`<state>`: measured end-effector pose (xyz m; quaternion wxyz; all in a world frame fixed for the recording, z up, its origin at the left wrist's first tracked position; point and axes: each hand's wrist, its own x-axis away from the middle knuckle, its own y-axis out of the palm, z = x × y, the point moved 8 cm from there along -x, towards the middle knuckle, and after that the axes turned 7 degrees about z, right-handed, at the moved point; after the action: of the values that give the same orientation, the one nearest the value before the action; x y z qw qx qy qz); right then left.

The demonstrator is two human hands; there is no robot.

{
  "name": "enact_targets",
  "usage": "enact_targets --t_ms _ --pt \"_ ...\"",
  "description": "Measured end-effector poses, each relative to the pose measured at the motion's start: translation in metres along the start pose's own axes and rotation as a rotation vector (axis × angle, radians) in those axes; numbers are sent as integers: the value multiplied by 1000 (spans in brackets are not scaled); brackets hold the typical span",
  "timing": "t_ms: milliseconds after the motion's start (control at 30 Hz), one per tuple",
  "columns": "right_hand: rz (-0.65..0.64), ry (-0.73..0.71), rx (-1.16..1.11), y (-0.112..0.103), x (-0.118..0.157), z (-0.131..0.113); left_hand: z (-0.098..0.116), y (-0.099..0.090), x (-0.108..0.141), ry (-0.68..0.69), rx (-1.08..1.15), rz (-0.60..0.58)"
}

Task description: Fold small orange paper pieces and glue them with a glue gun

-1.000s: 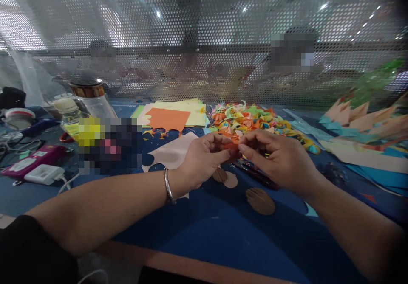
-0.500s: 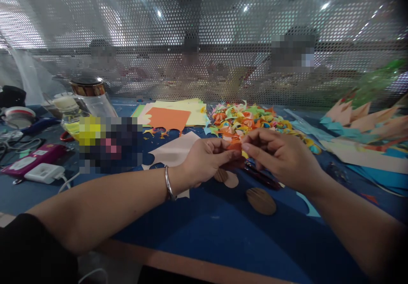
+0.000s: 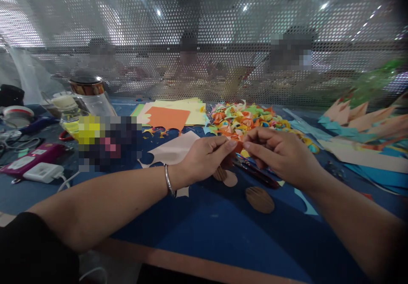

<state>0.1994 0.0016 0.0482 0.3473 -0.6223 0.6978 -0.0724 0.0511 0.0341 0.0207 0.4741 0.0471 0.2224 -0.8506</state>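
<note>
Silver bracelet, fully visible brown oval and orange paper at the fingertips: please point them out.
Silver bracelet (image 3: 168,180), head view: its band.
Brown oval (image 3: 259,200), head view: its middle.
Orange paper (image 3: 239,147), head view: its visible part.

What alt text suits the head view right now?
A left hand pinches a small orange paper above a blue table, the right hand at its right edge. Colorful folded papers are heaped behind; a brown oval piece lies nearer the viewer.

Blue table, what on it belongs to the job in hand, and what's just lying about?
Probably the job: held orange paper piece, orange sheet, folded-paper pile, brown discs.

Probably just lying about: clear jar, purple box, white adapter.
</note>
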Motion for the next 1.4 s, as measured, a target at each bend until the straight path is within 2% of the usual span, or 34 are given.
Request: enact_targets --t_ms 100,267,467,667,1100,1300,1400 --pt "-34 21 53 0 -3 9 1 0 2 -5 -200 -40" --pt "-220 38 290 13 -5 27 6 14 8 53 -505 -217" --pt "-309 33 433 23 -1 31 1 11 8 63 -689 -259" --pt "-305 43 567 23 -1 31 1 6 8 74 -848 -234" --pt "-334 37 568 27 -1 31 2 17 13 63 -840 -317" --pt "-356 91 508 27 1 31 2 22 12 71 -551 -343" --pt "-368 66 474 29 1 27 -2 20 10 10 -356 -282"
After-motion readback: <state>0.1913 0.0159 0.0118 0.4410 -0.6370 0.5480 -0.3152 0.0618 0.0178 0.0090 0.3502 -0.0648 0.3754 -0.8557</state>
